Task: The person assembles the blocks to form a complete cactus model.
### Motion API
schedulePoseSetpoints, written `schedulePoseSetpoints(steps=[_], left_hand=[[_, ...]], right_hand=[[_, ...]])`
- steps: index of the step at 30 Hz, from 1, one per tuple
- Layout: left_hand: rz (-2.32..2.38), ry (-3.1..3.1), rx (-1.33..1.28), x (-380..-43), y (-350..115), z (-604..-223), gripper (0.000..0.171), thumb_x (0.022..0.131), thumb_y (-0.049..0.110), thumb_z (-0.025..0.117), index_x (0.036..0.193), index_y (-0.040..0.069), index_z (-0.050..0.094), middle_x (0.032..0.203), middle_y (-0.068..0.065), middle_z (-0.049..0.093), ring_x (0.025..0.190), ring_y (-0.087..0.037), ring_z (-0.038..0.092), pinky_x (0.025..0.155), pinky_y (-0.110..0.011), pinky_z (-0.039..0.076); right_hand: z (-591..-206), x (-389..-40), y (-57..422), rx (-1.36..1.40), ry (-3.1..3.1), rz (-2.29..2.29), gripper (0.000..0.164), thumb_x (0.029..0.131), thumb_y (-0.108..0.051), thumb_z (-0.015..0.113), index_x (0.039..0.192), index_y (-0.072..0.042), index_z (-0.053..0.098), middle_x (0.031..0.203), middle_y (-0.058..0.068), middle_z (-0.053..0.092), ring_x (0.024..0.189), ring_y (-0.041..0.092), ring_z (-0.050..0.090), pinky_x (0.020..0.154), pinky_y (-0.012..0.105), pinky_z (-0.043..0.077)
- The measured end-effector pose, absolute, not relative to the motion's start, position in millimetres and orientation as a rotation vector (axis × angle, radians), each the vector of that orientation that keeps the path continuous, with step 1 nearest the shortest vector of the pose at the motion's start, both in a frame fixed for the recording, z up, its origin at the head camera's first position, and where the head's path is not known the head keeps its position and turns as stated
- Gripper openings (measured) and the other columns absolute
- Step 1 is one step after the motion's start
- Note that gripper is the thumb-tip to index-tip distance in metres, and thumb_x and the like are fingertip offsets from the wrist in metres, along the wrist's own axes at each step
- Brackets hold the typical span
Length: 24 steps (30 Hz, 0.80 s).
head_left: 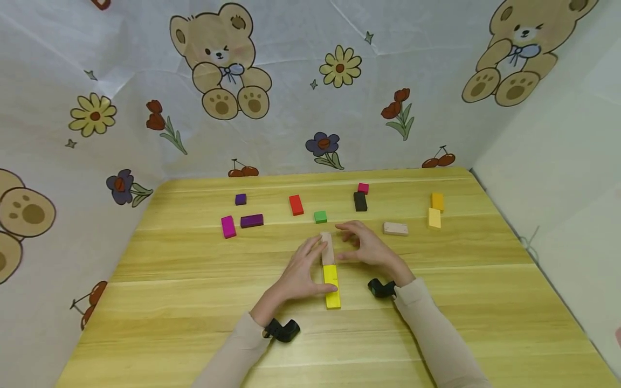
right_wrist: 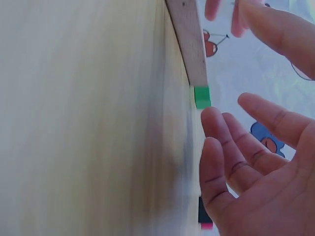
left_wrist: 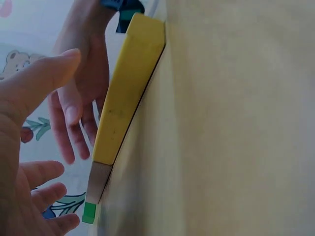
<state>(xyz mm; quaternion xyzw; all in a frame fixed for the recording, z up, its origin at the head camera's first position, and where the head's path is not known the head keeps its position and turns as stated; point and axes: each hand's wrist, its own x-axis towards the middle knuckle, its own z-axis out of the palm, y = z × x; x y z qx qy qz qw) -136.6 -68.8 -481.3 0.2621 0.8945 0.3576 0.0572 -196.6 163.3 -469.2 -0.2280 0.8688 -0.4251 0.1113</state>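
I have both grips with fingers apart and nothing clamped: the left grip [head_left: 299, 273] leans over the row from its left, and the right grip [head_left: 366, 246] hangs just beside its far end on the right. Between them, on the surface [head_left: 194, 302], lie the yellow block [head_left: 331, 276] and, farther out, the pale wood block [head_left: 328, 250], end to end.

My main worry is the left thumb, which crosses above the yellow block; if I dropped that wrist, it could knock the block askew and spoil the join. The left fingertips overhang the pale wood block likewise. Closing one side first would probably shove the row sideways, since nothing braces it.

Pushing forward, I could run the pale wood block into the green block [head_left: 321, 217], just beyond its far end. Swinging the right grip outward and ahead risks clipping the black block [head_left: 360, 201] or the second pale block [head_left: 395, 228] to its right.
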Motion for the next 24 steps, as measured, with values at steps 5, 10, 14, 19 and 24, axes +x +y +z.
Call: schedulePoseSetpoints(steps=[5, 10, 14, 19, 24], left_hand=[[1.01, 2.689, 0.769, -143, -71, -485, 0.108, 0.072, 0.055, 0.081, 0.156, 0.014, 0.026, 0.165, -0.004, 0.015, 0.152, -0.034, 0.006, 0.115, -0.065, 0.017], [0.976, 2.699, 0.789, -144, -71, -490, 0.109, 0.071, 0.057, 0.081, 0.156, 0.016, 0.026, 0.165, -0.003, 0.015, 0.152, -0.034, 0.006, 0.117, -0.063, 0.014], [0.945, 2.713, 0.807, -144, -70, -493, 0.107, 0.072, 0.057, 0.079, 0.156, 0.017, 0.027, 0.165, -0.003, 0.016, 0.152, -0.034, 0.006, 0.119, -0.061, 0.011], [0.884, 2.736, 0.83, -143, -68, -496, 0.103, 0.074, 0.059, 0.076, 0.155, 0.017, 0.029, 0.165, -0.003, 0.016, 0.152, -0.035, 0.007, 0.12, -0.058, 0.009], [0.877, 2.743, 0.839, -142, -68, -497, 0.101, 0.074, 0.059, 0.075, 0.154, 0.015, 0.031, 0.165, -0.004, 0.017, 0.152, -0.035, 0.009, 0.12, -0.058, 0.009]], right_hand=[[-467, -193, 172, -0.652, 2.604, -1.273, 0.071, 0.079, -0.019, 0.083, 0.14, -0.004, 0.051, 0.129, 0.016, 0.052, 0.111, 0.031, 0.056, 0.091, 0.045, 0.047], [-465, -193, 178, -0.65, 2.639, -1.27, 0.068, 0.079, -0.017, 0.082, 0.138, -0.001, 0.052, 0.127, 0.018, 0.053, 0.11, 0.033, 0.056, 0.088, 0.046, 0.047], [-464, -198, 178, -0.636, 2.639, -1.273, 0.069, 0.079, -0.017, 0.082, 0.139, -0.002, 0.051, 0.129, 0.018, 0.052, 0.111, 0.033, 0.055, 0.09, 0.046, 0.046], [-467, -214, 174, -0.633, 2.626, -1.305, 0.069, 0.081, -0.016, 0.081, 0.141, -0.003, 0.049, 0.134, 0.019, 0.049, 0.112, 0.035, 0.055, 0.092, 0.05, 0.047], [-467, -238, 164, -0.656, 2.638, -1.292, 0.065, 0.085, -0.015, 0.077, 0.142, -0.002, 0.048, 0.132, 0.022, 0.048, 0.113, 0.036, 0.056, 0.091, 0.051, 0.05]])
